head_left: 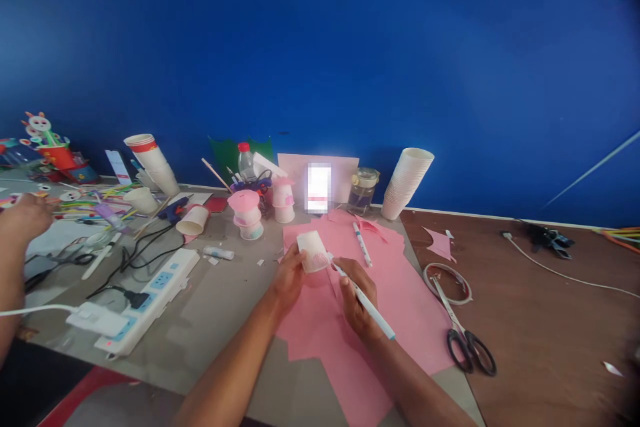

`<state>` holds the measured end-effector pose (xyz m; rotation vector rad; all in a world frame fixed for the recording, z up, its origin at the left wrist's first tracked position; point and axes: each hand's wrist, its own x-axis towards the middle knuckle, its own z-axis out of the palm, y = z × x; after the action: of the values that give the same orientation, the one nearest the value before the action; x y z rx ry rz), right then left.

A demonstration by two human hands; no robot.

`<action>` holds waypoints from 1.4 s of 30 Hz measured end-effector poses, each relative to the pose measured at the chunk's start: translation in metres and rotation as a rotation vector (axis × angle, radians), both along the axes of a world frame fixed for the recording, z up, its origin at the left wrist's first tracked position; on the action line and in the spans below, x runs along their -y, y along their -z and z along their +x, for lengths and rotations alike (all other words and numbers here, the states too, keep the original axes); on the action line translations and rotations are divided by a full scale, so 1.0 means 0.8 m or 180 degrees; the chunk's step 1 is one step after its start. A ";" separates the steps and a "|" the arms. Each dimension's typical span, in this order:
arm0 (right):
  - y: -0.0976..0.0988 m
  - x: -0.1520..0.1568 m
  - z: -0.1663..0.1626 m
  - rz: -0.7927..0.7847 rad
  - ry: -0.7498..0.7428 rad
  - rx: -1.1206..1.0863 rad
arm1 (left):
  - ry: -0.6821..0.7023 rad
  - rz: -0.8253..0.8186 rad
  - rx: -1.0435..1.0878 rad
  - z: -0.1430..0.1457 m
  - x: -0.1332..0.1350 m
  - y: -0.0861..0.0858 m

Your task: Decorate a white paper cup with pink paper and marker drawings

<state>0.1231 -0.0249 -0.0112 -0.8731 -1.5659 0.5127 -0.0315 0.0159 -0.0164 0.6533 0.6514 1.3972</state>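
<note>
My left hand is closed around a small white paper cup, held on its side above a pink paper sheet. My right hand grips a white and blue marker pen, its tip touching the cup where a pink mark shows. A second marker lies on the pink sheet just beyond my hands.
Black-handled scissors and a tape ring lie to the right. A stack of white cups, a glass jar, pink-decorated cups and a lit phone stand behind. A power strip lies left, near another person's hand.
</note>
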 end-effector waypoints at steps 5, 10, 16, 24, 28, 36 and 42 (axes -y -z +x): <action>-0.008 0.003 -0.008 0.0167 -0.0066 -0.0129 | -0.0003 -0.0019 -0.0027 0.000 0.001 0.003; -0.010 0.002 -0.009 0.0113 0.0010 -0.0136 | 0.0025 0.0023 -0.0100 0.001 0.001 0.001; -0.007 0.001 -0.007 -0.0196 0.0115 -0.0283 | 0.0097 0.0030 -0.0093 -0.001 0.001 -0.001; 0.003 0.001 -0.008 -0.0476 0.0166 -0.0362 | 0.0101 0.0005 -0.0042 -0.001 0.001 0.002; 0.000 0.000 -0.007 -0.0423 0.0145 -0.0342 | 0.0103 -0.0015 -0.0007 -0.001 0.000 0.003; 0.001 -0.002 -0.006 -0.0430 0.0088 -0.0323 | 0.0164 -0.0054 -0.0077 -0.004 -0.003 0.006; -0.003 -0.001 -0.005 -0.0439 0.0024 -0.0289 | 0.0142 -0.0060 -0.0026 -0.001 -0.002 0.002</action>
<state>0.1189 -0.0238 -0.0091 -0.9468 -1.4572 0.6522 -0.0326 0.0177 -0.0181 0.6553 0.6521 1.3463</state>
